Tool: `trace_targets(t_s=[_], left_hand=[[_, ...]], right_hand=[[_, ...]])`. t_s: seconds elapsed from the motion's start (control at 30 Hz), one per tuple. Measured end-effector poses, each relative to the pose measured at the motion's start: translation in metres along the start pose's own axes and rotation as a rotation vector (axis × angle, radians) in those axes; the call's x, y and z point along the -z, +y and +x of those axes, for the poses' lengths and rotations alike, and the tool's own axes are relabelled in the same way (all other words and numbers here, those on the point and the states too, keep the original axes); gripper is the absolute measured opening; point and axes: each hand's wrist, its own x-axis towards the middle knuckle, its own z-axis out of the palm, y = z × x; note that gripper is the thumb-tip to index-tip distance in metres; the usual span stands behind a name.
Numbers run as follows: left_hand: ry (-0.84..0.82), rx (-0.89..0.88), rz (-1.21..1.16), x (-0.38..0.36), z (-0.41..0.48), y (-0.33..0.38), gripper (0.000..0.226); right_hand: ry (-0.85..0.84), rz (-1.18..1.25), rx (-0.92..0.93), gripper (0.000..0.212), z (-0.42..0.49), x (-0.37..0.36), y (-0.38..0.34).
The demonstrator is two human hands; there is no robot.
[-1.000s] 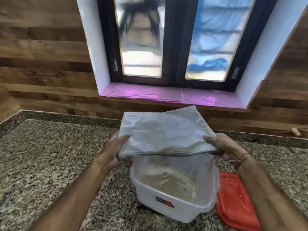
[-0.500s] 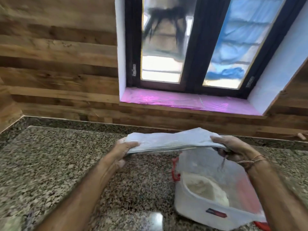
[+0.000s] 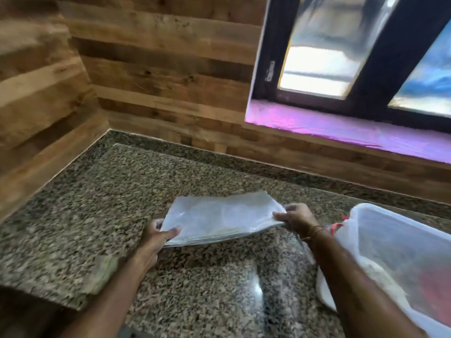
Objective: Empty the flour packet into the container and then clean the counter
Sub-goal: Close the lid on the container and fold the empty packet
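Flattened translucent white plastic flour packet point(image 3: 219, 218), held nearly level and slightly tilted just over the middle of the speckled brown-and-black granite worktop point(image 3: 97, 203), well forward of its rear-left corner; whether the packet touches the stone cannot be told. Left hand point(image 3: 156, 236) grips the packet's near-left corner, the thumb lying on top and the other fingers point(image 3: 156, 224) curled beneath. Right hand point(image 3: 295, 219) pinches the packet's right end, its fingers point(image 3: 280, 215) bent over the edge; a thin thread bracelet point(image 3: 314, 234) circles that wrist. The packet is apart from, and to the left of, the translucent white rectangular plastic container point(image 3: 390, 240), which stands open-topped on the worktop toward its right side, partly hidden by the right forearm. A pale heap of flour point(image 3: 373, 272) shows inside the container, and a small red clasp point(image 3: 338, 226) projects at its near-left rim, just beside the right wrist. Behind the worktop's rear and left edges rises a wall of horizontal brown wooden planks point(image 3: 158, 69). At upper right, a dark-framed window point(image 3: 378, 57) sits above a sill covered in shiny magenta sheeting point(image 3: 341, 128).
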Motion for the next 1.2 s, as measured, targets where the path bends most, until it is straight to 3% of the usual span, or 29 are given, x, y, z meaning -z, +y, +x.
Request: trace_targets(t_s=[0.27,0.63,0.77,0.93,1.07,1.2], left_hand=[[0.120,-0.021,0.352,0.007,-0.003,-0.074,0.063],[0.240,-0.082,0.644,-0.013,-0.024,-0.083,0.077],[0.292,-0.244,0.758,-0.038,-0.044,-0.050,0.083],[0.167,-0.544,0.666,-0.102,-0.074,0.016,0.073],[0.088,-0.772,0.625,-0.176,-0.122,0.058,0.069],[0.007,-0.934,0.627,-0.272,-0.180,0.074,0.075]], right_hand=[[0.150,-0.203,-0.081,0.040,0.007,-0.039,0.113],[0.217,-0.299,-0.014,0.043,-0.026,-0.041,0.116],[0.267,-0.341,0.181,0.049,-0.040,-0.040,0.095],[0.304,-0.092,0.509,0.048,-0.074,0.002,0.029],[0.384,0.063,0.641,0.043,-0.106,0.080,0.005],[0.490,0.090,0.681,0.041,-0.130,0.192,0.042]])
